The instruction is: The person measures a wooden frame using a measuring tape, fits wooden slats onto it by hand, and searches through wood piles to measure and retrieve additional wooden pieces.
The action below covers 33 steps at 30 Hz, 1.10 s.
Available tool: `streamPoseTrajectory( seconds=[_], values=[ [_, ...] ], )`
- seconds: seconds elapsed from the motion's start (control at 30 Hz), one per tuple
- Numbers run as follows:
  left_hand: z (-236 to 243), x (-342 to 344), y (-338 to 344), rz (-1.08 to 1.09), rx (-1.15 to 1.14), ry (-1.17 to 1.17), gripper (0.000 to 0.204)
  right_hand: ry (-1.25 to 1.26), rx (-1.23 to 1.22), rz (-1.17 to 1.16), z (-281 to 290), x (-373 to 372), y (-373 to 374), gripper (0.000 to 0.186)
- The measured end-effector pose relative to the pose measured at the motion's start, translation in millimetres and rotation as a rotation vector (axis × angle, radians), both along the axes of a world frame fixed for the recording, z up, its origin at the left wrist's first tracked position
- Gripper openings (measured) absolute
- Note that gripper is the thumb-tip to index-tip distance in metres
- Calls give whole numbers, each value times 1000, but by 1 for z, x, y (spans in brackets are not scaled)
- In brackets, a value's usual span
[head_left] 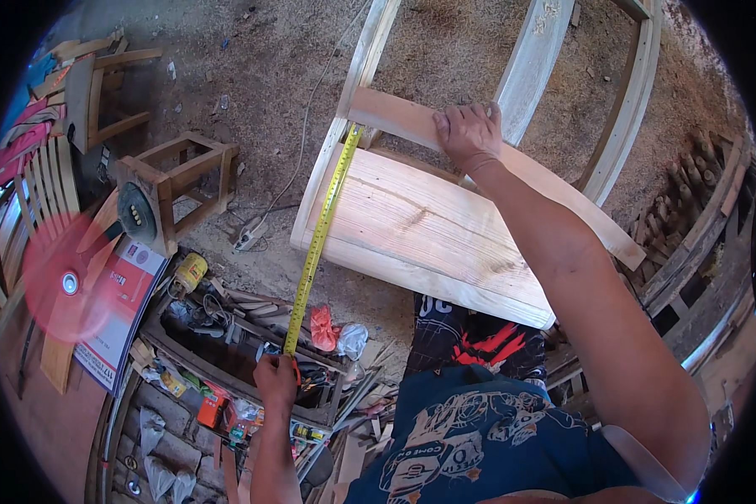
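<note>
My left hand [274, 380] is closed around a tape measure [294, 371], mostly hidden by my fingers, below the light wooden frame. Its yellow blade [328, 227] runs up across a wide pine panel [420, 223] to a plank [580, 193] lying over the frame [351, 67]. My right hand [470, 134] grips that plank, fingers curled over its far edge near the middle of the frame. The plank lies slightly slanted above the panel, its left end beside the tape's tip and its right end past the panel's corner.
At left are a square wooden stool frame [185, 185], a red spinning fan [70, 281], slatted chair parts [55, 181] and a cord [294, 168]. A wooden box [155, 336] of tools and scraps sits at lower left. Stacked carved wooden pieces [693, 227] lie at right.
</note>
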<state>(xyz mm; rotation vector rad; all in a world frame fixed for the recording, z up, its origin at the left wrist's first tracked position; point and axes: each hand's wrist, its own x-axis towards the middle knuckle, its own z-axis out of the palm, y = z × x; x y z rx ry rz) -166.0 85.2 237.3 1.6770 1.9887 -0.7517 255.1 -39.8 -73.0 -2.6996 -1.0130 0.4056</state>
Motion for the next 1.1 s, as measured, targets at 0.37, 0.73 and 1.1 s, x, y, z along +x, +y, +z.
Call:
streamPoseTrajectory(
  seconds=[0.37,0.73,1.1],
  values=[
    [-8,-2,-2,-46,10,18,28,-9,-16,12,-1,-1,-3,37],
    [24,0,-70,-13,-3,-128,31,189,-192,88,66,9,1,56],
    [23,156,-191,77,-260,-949,26,922,414,-23,301,-60,-186,47]
  ],
)
